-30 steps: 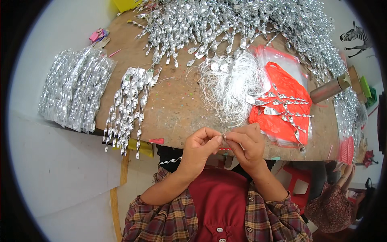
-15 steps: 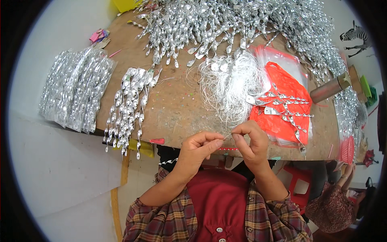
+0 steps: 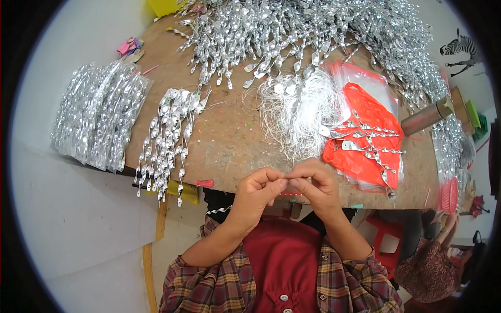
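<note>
My left hand [image 3: 259,194] and my right hand [image 3: 317,189] meet over the table's near edge. Thumb and forefinger are pinched together on each, tips touching. Between them they hold a thin thread, mostly hidden by the fingertips now. Just beyond lies a loose bundle of white string [image 3: 302,117]. To its right, several twisted silver strips [image 3: 365,136] rest on a red plastic bag [image 3: 339,151], which lies over clear plastic sleeves [image 3: 365,78]. On the left, a bunch of silver twisted strips [image 3: 169,122] hangs over the table edge.
A large heap of silver spirals [image 3: 292,31] covers the far side of the brown table [image 3: 219,146]. Bagged spirals [image 3: 99,117] stand at the left. At right are a metal flask [image 3: 425,117], a pink basket [image 3: 449,195] and another person [image 3: 430,268].
My hands have come together. The right hand moved left until its fingertips met the left hand's, closing the small gap where the thread showed.
</note>
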Demonstrator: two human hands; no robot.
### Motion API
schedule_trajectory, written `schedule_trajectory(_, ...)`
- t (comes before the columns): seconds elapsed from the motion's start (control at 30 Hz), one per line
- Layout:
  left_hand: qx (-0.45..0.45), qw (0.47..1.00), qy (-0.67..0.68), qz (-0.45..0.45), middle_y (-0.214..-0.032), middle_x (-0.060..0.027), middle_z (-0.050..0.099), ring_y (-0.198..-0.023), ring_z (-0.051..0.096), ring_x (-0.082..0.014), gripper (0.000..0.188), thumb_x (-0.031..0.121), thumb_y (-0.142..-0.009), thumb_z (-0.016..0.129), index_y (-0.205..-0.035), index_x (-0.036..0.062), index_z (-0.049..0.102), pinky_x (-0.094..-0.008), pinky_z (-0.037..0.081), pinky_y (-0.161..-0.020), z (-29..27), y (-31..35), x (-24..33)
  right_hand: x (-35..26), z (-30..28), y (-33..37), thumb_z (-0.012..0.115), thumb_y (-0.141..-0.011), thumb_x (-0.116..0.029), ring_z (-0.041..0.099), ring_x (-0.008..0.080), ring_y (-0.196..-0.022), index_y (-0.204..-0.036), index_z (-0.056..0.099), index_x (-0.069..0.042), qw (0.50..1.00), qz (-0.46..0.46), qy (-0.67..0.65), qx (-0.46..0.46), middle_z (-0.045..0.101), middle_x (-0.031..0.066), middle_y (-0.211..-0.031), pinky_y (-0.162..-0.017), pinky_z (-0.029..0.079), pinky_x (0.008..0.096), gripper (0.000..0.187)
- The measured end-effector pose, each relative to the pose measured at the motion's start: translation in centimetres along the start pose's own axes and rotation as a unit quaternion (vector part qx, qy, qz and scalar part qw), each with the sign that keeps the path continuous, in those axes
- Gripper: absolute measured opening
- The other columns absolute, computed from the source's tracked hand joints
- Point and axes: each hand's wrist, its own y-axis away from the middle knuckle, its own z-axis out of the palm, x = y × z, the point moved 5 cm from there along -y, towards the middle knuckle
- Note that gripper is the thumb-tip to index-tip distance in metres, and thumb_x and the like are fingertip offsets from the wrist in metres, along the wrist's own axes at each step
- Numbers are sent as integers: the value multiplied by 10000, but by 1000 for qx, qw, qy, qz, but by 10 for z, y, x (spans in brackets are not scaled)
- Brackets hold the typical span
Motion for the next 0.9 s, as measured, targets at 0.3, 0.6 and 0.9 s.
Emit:
schedule_trajectory(0.3, -110, 981, -142, -75, -793, 26, 600, -567, 406, -14, 312, 121, -888, 564, -1195, 74, 597, -162, 332, -516, 3, 6, 2, 4, -22, -6, 607, -838, -78, 528, 125, -724, -833, 609, -12, 986, 15, 99, 134, 567, 43, -782, -672, 418, 251, 66)
schedule_trajectory(0.6, -179, 932, -289, 128, -952, -36, 638, -833, 581, -110, 357, 93, -879, 573, -1234, 58, 559, -225, 440, -774, -4, 15, 3, -18, -69, -17, 520, -914, -91, 449, 75, -627, -908, 533, -48, 966, -13, -61, 252, 511, 18, -742, -589, 369, 192, 46)
schedule_trajectory(0.9, 136, 936, -322, 48, -865, -40, 616, -718, 578, -93, 206, 71, -831, 604, -1017, -13, 630, -220, 461, -641, -79, 24, 41, 17, -82, -18, 521, -933, -157, 540, 96, -702, -1085, 521, -51, 956, 63, -137, 252, 620, 66, -866, -668, 448, 225, 185)
